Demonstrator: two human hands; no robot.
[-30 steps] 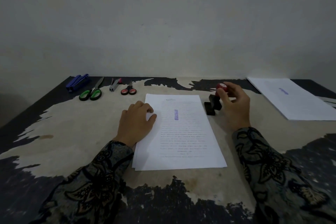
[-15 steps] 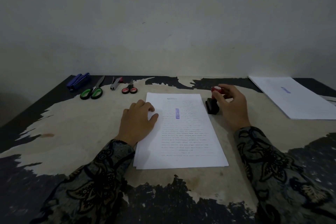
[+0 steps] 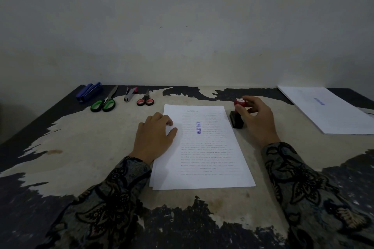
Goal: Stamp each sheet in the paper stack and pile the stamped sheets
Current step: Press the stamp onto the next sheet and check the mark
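Stamp (image 3: 237, 116) set down on tabletop (image 3: 81, 147) just right of stamped stack (image 3: 202, 147), right hand (image 3: 256, 121) fingers curled round its red knob, left hand (image 3: 154, 137) flat, pinning sheets against slipping.

— What is the person wearing?
— Long dark sleeves printed with a batik-style pattern of flowers and leaves in muted gold and brown: the left sleeve (image 3: 109, 198) and right sleeve (image 3: 303, 186) both reach the wrist. Both hands are bare.
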